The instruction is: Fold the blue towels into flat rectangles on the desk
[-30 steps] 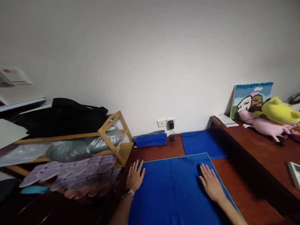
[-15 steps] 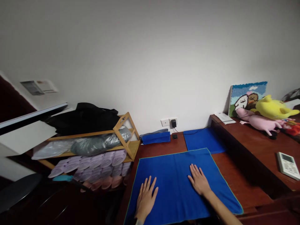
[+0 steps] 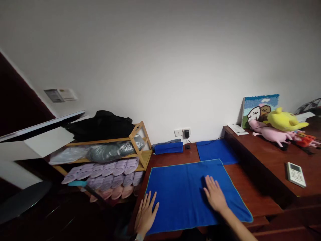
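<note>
A blue cloth with a thin light-green edge is spread almost flat over the wooden desk. My left hand is at the cloth's left edge, palm down with the fingers apart. On the right half of the cloth, my right hand lies palm down, fingers stretched out. Neither hand grips anything. Slight creases run through the cloth, and its right front corner reaches near the desk's front edge.
Behind the cloth lie a folded blue cloth and another flat blue cloth. Plush toys and a white remote-like device sit on the raised right surface. A wooden rack with several slippers stands left.
My left hand has slid left across the cloth to its left edge. My right hand stays on the right half, nearly in place. The view has shifted slightly.
</note>
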